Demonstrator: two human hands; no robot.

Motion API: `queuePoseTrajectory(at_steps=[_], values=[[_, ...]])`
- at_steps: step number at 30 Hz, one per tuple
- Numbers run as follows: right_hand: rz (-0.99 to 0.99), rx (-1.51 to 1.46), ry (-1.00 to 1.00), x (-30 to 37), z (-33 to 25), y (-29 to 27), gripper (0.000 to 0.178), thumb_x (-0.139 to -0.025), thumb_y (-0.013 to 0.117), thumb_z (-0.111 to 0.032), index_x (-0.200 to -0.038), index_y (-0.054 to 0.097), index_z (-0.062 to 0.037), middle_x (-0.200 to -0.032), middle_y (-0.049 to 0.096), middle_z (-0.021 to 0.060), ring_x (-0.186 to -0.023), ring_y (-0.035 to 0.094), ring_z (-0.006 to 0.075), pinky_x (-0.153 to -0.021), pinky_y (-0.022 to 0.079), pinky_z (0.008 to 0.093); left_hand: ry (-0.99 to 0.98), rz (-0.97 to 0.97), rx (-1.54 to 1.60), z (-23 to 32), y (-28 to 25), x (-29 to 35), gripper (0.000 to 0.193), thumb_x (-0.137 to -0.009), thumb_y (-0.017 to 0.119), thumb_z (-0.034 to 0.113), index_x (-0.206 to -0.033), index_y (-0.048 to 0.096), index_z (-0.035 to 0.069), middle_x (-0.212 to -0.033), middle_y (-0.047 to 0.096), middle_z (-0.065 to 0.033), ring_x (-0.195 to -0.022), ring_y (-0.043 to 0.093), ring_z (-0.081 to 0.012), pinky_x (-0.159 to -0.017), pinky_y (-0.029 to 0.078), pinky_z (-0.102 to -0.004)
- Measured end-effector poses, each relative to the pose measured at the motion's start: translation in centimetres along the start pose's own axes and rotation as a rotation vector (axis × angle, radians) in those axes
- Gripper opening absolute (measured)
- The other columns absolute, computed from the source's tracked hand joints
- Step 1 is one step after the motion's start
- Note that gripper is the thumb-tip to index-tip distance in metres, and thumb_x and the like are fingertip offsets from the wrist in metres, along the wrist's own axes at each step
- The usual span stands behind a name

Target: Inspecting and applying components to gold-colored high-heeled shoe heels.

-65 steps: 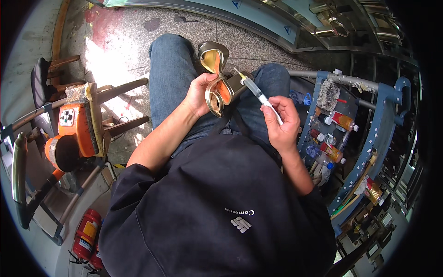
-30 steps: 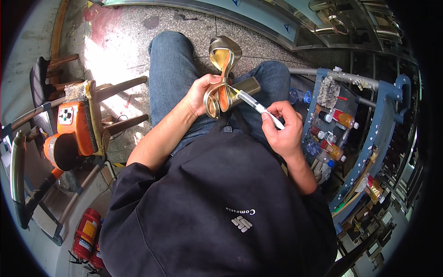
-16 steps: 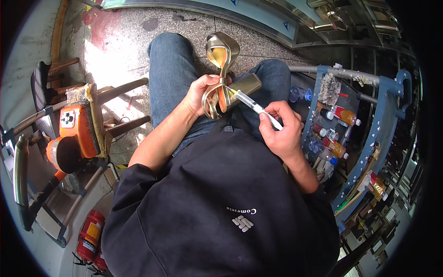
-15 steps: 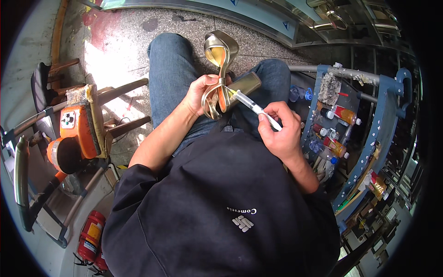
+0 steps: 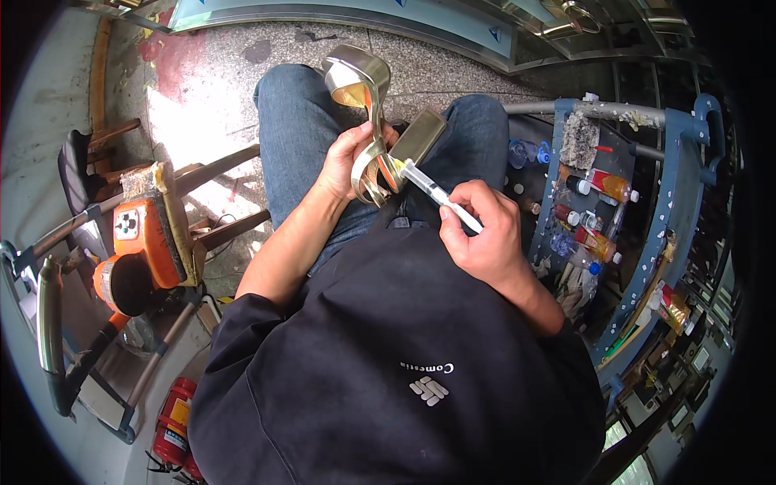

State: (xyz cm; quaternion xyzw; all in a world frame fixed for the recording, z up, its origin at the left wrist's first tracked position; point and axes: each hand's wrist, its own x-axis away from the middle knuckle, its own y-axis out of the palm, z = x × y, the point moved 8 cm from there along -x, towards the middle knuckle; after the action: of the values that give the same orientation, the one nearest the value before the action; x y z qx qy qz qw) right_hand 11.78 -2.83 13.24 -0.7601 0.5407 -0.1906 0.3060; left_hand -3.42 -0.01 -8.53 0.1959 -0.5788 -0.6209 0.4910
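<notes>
Head view: the left hand (image 5: 346,162) grips a gold sandal (image 5: 370,153) over the lap, between the knees (image 5: 295,97). The right hand (image 5: 489,230), fingers curled round a syringe (image 5: 426,183), holds its tip against or just beside the sandal. Dispensing seems under way; how much remains cannot be told.

Dark top (image 5: 388,315): one short line of white lettering (image 5: 428,368), inverted in view, legible; white segmented emblem (image 5: 429,391) just below it. Red fire extinguisher (image 5: 172,424): yellow label (image 5: 179,411), print too small to read. Pale panel (image 5: 444,20): blue triangular mark (image 5: 495,34). Bottle (image 5: 612,186): red-and-yellow wrapper, print unreadable.
</notes>
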Motion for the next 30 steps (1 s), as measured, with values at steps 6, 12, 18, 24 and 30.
queuePoseTrajectory(at_steps=[6, 12, 18, 24, 30], values=[[0.257, -0.613, 0.172, 2.1, 3.4, -2.0, 0.018, -0.090, 0.065, -0.003, -0.106, 0.057, -0.0020, -0.093, 0.067, 0.0111, -0.070, 0.061, 0.0185, -0.064, 0.049, 0.0299, -0.025, -0.033, 0.120, 0.2, 1.0, 0.3, 0.040, -0.095, 0.061, 0.033, -0.109, 0.061, -0.005, -0.097, 0.065, -0.0169, -0.082, 0.065, -0.0245, -0.078, 0.055, -0.0343], [0.552, -1.011, 0.172, -1.7, 8.4, 0.0, 0.022, -0.105, 0.052, -0.011, -0.125, 0.052, -0.0044, -0.111, 0.065, 0.0141, -0.110, 0.064, 0.0272, -0.090, 0.050, 0.0368, -0.061, 0.044, 0.224, 0.2, 2.4, 0.7, 0.039, -0.095, 0.061, 0.034, -0.108, 0.061, -0.003, -0.092, 0.063, -0.0141, -0.079, 0.065, -0.0238, -0.077, 0.055, -0.0341], [0.655, -1.366, 0.349, -5.7, 11.7, 4.6, 0.022, -0.104, 0.054, -0.007, -0.126, 0.051, -0.0073, -0.109, 0.065, 0.0129, -0.094, 0.069, 0.0229, -0.083, 0.054, 0.0351, -0.114, -0.086, 0.120, -0.6, 3.0, 0.8, 0.037, -0.097, 0.061, 0.031, -0.110, 0.061, -0.004, -0.098, 0.066, -0.0161, -0.085, 0.067, -0.0238, -0.081, 0.056, -0.0334], [0.714, -1.312, 0.313, -6.3, 13.9, 4.7, 0.024, -0.104, 0.054, -0.008, -0.127, 0.051, -0.0085, -0.106, 0.065, 0.0130, -0.080, 0.071, 0.0241, -0.076, 0.056, 0.0336, -0.038, 0.035, -0.123, -0.7, 3.5, 0.4, 0.035, -0.101, 0.061, 0.025, -0.118, 0.059, -0.005, -0.114, 0.068, -0.0198, -0.099, 0.070, -0.0254, -0.088, 0.058, -0.0342], [0.686, -1.252, 0.207, -6.9, 14.6, 3.2, 0.024, -0.104, 0.053, -0.008, -0.127, 0.052, -0.0083, -0.106, 0.066, 0.0137, -0.078, 0.071, 0.0242, -0.074, 0.056, 0.0326, 0.109, 0.090, -0.166, -0.3, 4.6, -0.7, 0.039, -0.101, 0.065, 0.016, -0.131, 0.051, -0.004, -0.126, 0.068, -0.0209, -0.110, 0.070, -0.0276, -0.098, 0.057, -0.0359]])
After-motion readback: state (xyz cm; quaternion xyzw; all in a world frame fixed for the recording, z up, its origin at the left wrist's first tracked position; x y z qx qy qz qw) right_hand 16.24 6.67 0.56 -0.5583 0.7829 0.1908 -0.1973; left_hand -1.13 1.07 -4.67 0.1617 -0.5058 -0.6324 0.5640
